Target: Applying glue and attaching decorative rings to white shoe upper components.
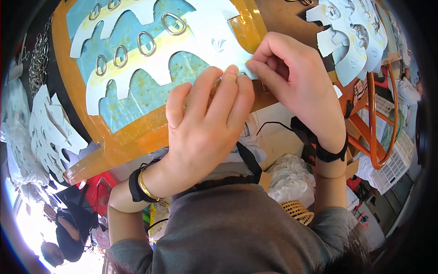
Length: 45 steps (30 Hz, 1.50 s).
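Observation:
On a teal board edged with brown tape lies a white scalloped cut-out piece with yellowish glue stains. Several oval metal rings rest along its tabs. My left hand is open, palm down, its fingers laid across the near edge of the piece at the right. Beside those fingertips, my right hand pinches thumb and forefinger together at the piece's edge. Whatever sits between that thumb and forefinger is hidden. A second white cut-out piece with rings lies farther back on the board.
Metal rings are heaped left of the board. Stacks of white cut-outs lie at left and far right. Orange metal tubing and a white crate are at right. A clear plastic bag sits below; another person is at lower left.

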Motion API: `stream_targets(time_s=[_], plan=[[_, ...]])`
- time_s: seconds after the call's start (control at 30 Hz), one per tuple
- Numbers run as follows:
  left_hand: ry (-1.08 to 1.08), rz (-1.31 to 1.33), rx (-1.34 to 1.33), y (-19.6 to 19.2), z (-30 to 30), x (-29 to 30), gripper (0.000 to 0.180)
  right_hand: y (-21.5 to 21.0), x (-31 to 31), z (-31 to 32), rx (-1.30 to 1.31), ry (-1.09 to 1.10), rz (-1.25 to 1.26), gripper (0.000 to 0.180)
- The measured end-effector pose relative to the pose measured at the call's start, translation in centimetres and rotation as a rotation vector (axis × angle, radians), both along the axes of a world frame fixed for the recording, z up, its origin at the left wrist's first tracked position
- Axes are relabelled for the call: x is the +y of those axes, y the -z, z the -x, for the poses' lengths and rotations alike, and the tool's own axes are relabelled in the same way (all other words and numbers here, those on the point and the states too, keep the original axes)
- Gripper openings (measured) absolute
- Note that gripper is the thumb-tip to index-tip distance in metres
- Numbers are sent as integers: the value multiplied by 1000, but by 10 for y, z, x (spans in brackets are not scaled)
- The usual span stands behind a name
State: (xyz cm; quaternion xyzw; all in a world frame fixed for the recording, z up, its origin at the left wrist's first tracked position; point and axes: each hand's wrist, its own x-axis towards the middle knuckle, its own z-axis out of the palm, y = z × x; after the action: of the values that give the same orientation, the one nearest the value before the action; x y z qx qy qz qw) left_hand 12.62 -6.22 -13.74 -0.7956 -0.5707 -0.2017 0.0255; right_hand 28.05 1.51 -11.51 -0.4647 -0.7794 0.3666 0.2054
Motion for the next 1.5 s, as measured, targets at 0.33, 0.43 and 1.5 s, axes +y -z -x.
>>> stream_targets(time_s=[0.33,0.43,1.5], plan=[[48,10,-1,-6,-1,1,37,0,8,-3,-41,-58,-52,20],[38,56,-20,-8,-2,3,38,-7,19,-5,-73,-120,58,20],[69,55,126,-12,-6,2,41,-10,34,-13,-67,-226,255,19]])
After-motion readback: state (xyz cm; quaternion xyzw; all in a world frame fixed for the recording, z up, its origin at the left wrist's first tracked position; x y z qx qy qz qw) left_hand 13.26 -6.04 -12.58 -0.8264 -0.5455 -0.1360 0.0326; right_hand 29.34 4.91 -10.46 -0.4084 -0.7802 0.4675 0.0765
